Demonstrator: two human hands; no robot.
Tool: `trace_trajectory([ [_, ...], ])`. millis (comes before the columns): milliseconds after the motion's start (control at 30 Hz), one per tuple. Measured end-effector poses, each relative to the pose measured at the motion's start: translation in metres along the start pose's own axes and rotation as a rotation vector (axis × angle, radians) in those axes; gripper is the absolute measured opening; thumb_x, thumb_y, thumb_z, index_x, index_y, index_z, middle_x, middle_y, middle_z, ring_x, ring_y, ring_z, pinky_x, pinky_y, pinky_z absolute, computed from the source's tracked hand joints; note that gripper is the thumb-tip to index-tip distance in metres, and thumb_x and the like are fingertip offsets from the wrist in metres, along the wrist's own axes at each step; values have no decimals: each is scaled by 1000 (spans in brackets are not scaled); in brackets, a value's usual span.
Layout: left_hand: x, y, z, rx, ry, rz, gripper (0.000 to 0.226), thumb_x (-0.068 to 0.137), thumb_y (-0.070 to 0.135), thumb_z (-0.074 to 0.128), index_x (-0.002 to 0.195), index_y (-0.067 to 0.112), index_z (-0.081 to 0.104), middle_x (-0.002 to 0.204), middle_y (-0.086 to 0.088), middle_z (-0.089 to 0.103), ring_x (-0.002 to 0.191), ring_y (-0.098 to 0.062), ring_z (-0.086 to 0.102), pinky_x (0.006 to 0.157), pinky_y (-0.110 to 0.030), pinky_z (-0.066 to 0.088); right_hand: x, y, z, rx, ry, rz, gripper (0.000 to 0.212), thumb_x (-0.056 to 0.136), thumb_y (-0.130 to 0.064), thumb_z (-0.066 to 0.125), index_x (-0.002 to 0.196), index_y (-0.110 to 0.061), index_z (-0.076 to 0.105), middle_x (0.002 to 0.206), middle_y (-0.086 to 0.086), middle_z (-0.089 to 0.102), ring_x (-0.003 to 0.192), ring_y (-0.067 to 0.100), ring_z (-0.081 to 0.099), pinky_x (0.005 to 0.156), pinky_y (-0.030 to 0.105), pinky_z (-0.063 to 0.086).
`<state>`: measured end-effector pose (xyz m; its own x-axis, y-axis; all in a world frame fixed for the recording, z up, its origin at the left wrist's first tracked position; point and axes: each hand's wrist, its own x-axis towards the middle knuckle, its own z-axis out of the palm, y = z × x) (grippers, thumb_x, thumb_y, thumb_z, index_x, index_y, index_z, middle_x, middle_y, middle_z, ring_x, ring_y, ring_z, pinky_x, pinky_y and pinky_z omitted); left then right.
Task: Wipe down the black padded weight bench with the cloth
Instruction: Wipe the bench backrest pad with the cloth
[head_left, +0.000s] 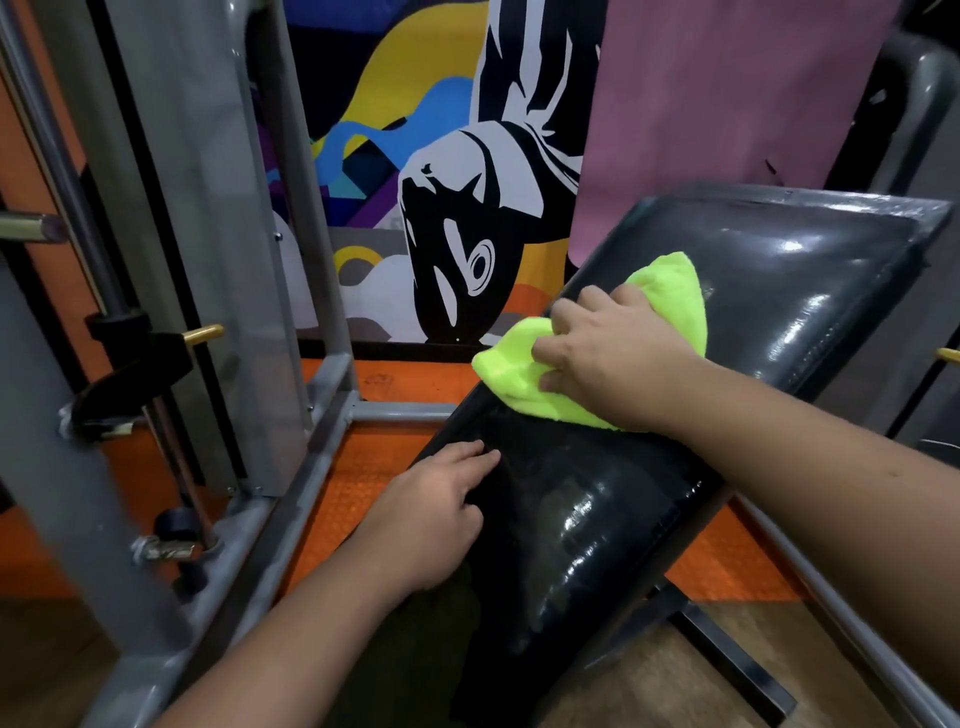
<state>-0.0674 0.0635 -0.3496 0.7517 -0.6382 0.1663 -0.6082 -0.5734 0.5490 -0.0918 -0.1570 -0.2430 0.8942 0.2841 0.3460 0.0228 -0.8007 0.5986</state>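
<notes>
The black padded bench (582, 530) runs from the lower middle up to a raised backrest (810, 270) at the right; its vinyl shines with glare. A neon yellow-green cloth (675, 291) lies bunched where seat and backrest meet. My right hand (613, 353) presses down on the cloth, fingers bent over its folds and pointing left. My left hand (436, 514) rests on the seat's left edge with fingers laid flat on the pad, holding nothing.
A grey steel rack frame (208, 270) with a bar, black clamp and brass pin stands close on the left. Its base rail (405, 410) crosses the orange floor mat (363, 467). A painted mural and a pink panel (727, 104) stand behind.
</notes>
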Motion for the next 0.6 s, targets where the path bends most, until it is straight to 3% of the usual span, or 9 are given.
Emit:
trace_trajectory([
  [200, 0, -3, -1, 0, -2, 0, 70, 85, 9, 47, 147, 40, 34, 156, 23, 21, 142, -8, 25, 113, -31, 31, 14, 0, -5, 9, -55, 82, 37, 100, -55, 38, 117, -29, 58, 115, 3, 51, 104, 28, 45, 86, 44, 35],
  [333, 0, -2, 1, 10, -7, 11, 70, 85, 9, 47, 146, 41, 34, 156, 24, 21, 143, -7, 23, 115, -31, 29, 1, 2, 0, 5, -3, -31, 36, 100, -54, 39, 113, -27, 58, 111, 4, 53, 99, 28, 46, 80, 42, 32],
  [500, 3, -3, -1, 7, -8, -4, 71, 84, 9, 48, 146, 41, 34, 156, 23, 21, 143, -7, 23, 115, -32, 28, 19, 1, -6, -3, -29, 66, 36, 101, -53, 39, 118, -28, 58, 111, 5, 51, 104, 30, 46, 84, 45, 34],
  [600, 3, -2, -1, 2, -13, -4, 71, 84, 9, 47, 145, 42, 36, 155, 25, 22, 142, -4, 24, 114, -27, 27, 11, -1, 0, 9, -17, -42, 33, 101, -53, 39, 116, -29, 58, 109, 3, 50, 101, 29, 47, 83, 43, 35],
])
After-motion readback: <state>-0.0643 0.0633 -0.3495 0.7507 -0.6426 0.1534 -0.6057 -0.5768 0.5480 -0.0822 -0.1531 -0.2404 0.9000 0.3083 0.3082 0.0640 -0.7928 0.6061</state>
